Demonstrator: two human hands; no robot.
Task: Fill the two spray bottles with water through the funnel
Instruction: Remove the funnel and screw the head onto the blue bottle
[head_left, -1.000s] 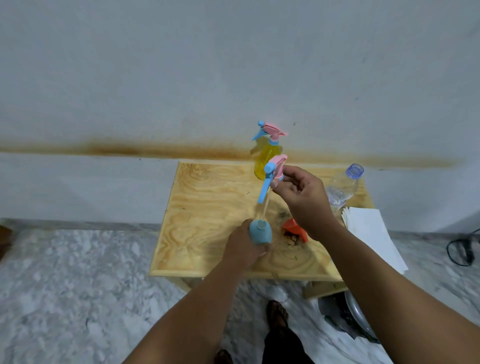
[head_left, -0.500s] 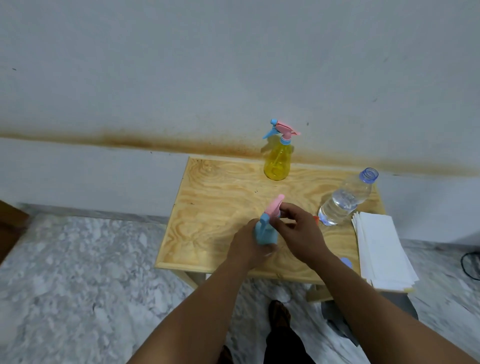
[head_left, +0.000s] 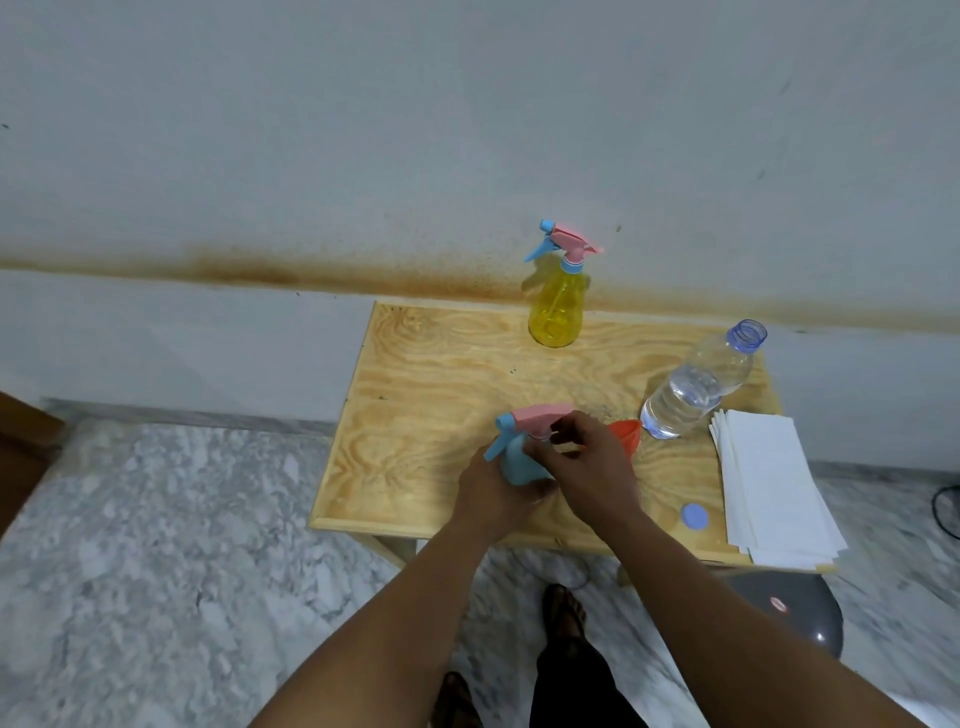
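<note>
Surface: a small plywood table (head_left: 441, 364) with a raised rim, set against a pale wall (head_left: 363, 130) that carries a rusty brown stain band just above the tabletop.
Room: grey-white marbled floor (head_left: 156, 545); a dark grey rounded object (head_left: 800, 608) sits low under the table's right end; a black cable (head_left: 948, 509) shows at the right edge.
Around: a clear water bottle (head_left: 696, 384), uncapped and part full, stands right of centre; its blue cap (head_left: 694, 517) lies apart, near the front edge; a stack of white paper (head_left: 769, 483) overhangs the right front corner.
In the way: the right hand (head_left: 592, 467) covers most of the orange funnel (head_left: 626, 434), which lies just beside the water bottle.
Count: two spray bottles, one funnel, one water bottle, one cap, one paper stack.
Yellow spray bottle (head_left: 556, 306): upright at the back edge, pink-and-blue trigger head on.
Blue spray bottle (head_left: 517, 460): near the front centre, trigger head seated on its neck.
Left hand (head_left: 498, 493): wrapped around the blue bottle's body.
Right hand: fingers curled at the pink trigger head, pinching it at the collar.
</note>
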